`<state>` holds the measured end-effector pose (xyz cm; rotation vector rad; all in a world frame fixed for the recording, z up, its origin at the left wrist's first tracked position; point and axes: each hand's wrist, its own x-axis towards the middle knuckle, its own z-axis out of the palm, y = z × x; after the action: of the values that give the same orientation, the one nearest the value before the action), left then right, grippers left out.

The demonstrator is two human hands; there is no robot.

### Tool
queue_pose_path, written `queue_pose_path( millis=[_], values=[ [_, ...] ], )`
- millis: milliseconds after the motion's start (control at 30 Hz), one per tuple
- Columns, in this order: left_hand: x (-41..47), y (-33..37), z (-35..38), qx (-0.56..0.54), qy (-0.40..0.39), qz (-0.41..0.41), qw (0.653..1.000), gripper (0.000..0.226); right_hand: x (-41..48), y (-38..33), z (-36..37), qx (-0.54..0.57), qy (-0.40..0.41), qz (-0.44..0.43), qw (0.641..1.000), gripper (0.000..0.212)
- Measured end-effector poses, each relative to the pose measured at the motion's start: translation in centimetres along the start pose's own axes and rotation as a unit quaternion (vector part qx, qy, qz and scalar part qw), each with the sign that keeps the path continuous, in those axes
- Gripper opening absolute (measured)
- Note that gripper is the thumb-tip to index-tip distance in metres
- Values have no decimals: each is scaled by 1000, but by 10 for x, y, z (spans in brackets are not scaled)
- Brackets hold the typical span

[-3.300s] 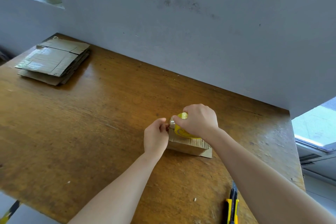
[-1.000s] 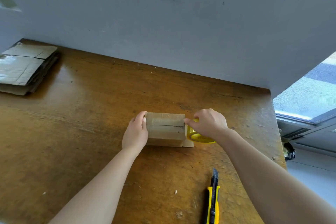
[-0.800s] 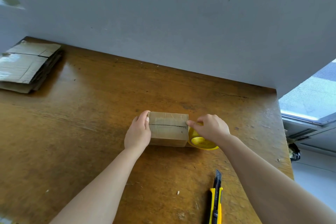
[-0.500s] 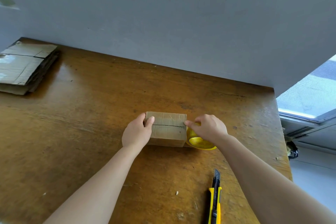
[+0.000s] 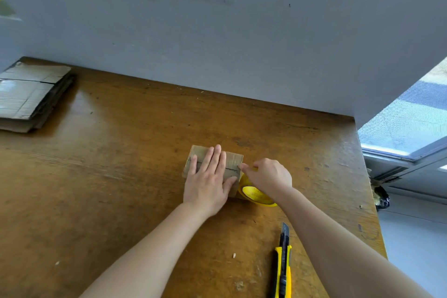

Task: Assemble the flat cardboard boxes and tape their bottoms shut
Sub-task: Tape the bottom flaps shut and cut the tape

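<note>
Showing a centre seam, the brown box (image 5: 234, 160) seems taped

Two hands at a small cardboard box on a wooden table

The left hand (image 5: 209, 179) lies flat, fingers straight, on top of the box (image 5: 234, 160), covering most of the seam between its flaps. The right hand (image 5: 271, 176) grips a yellow tape roll (image 5: 256, 195) just beside the box's right end, its fingertips at the seam's edge. A yellow utility knife (image 5: 283, 264) lies nearer on the table (image 5: 121, 176). A stack of flat cardboard (image 5: 29, 94) sits far left, by the grey wall (image 5: 217, 43).
</note>
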<state>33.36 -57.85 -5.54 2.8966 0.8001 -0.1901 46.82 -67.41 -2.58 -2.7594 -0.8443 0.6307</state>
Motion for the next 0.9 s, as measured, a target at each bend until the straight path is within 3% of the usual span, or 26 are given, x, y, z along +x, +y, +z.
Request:
queue_pose_path(
  millis=[100, 167, 267, 367, 567, 733, 900],
  values=[
    [6, -21, -8, 7, -17, 47, 999, 72, -1, 1, 1, 55, -38, -10, 998, 63],
    [13, -36, -18, 7, -54, 64, 996, 64, -2, 4, 1, 125, -87, -26, 988, 49],
    [26, -52, -33, 7, -74, 28, 997, 54, -9, 6, -2, 244, -148, -19, 958, 29],
    [34, -49, -39, -3, -61, -3, 998, 50, -15, 1, 2, 284, -171, -21, 943, 24],
    [39, -58, -37, -49, -86, 16, 995, 49, -15, -10, 18, 278, -126, 9, 952, 32],
    [43, -62, -40, -62, -101, 30, 993, 49, -11, -20, 21, 178, -126, 73, 973, 36],
    [42, -50, -42, -79, -84, -1, 993, 58, -5, -35, 21, 148, -140, 96, 974, 36]
  ],
)
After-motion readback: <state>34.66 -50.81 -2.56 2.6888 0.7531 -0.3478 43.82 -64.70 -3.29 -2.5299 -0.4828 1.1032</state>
